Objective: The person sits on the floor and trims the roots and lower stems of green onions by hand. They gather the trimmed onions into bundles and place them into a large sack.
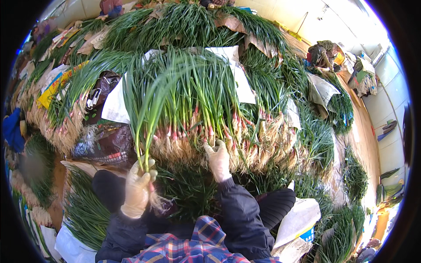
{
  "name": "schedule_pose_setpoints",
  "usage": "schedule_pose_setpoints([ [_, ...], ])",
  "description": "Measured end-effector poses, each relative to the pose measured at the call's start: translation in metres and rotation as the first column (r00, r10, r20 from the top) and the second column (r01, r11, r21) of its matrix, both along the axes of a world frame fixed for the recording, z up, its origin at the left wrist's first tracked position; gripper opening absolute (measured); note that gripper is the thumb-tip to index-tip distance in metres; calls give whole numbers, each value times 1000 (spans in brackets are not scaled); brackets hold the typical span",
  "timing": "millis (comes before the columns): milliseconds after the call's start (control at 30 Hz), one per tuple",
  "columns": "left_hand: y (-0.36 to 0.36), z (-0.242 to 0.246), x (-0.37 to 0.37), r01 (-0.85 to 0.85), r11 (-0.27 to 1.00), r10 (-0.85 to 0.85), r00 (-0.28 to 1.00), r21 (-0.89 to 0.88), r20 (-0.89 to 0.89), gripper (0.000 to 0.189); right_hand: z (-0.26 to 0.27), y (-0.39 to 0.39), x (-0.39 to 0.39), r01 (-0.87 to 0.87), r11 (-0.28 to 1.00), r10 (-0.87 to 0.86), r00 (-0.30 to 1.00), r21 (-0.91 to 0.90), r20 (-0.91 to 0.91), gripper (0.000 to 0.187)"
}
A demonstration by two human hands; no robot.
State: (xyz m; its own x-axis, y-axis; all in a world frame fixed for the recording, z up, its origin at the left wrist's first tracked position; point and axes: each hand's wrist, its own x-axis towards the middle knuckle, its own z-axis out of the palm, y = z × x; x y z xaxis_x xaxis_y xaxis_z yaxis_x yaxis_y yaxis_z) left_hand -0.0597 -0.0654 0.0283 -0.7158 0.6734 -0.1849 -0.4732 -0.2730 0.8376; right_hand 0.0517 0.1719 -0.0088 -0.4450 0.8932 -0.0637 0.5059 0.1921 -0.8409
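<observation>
My gloved left hand (pixel 139 187) grips a few young green garlic plants (pixel 150 138) by the lower stems. Their leaves rise upward and look blurred; pale roots hang below the fist. My gloved right hand (pixel 218 161) is at the root end of a broad row of green garlic (pixel 184 98) lying before me. Its fingertips are beside a pinkish bulb, and whether they pinch it is unclear. White stringy roots (pixel 177 149) of that row face me, with the leaves pointing away. Loose dark green leaves (pixel 190 190) lie between my knees.
White sheets (pixel 115 102) lie under and around the row. Left of it are a dark printed plastic bag (pixel 108 141) and another rooted bunch (pixel 70 121). More leaf heaps (pixel 184 26) stand behind. A pile of greens (pixel 84 203) is by my left knee, a white sack (pixel 297 220) by my right.
</observation>
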Motion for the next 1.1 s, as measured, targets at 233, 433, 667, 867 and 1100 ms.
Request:
schedule_pose_setpoints([
  [233,34,6,-11,349,871,-479,760,346,440,38,-2,-18,39,-190,863,-8,921,-468,-389,25],
  [433,51,-23,3,260,944,-318,883,206,345,31,-11,-36,104,-205,935,253,958,288,-139,21],
  [667,24,-16,-13,331,843,-477,823,423,308,27,-9,-37,135,-665,744,566,679,65,468,25],
  [867,86,-21,15,460,887,-449,842,39,297,27,7,-1,27,-90,830,81,996,551,40,17],
  [1100,114,-39,18,348,927,-346,937,-142,42,7,19,-66,59,-325,941,324,946,93,25,19],
])
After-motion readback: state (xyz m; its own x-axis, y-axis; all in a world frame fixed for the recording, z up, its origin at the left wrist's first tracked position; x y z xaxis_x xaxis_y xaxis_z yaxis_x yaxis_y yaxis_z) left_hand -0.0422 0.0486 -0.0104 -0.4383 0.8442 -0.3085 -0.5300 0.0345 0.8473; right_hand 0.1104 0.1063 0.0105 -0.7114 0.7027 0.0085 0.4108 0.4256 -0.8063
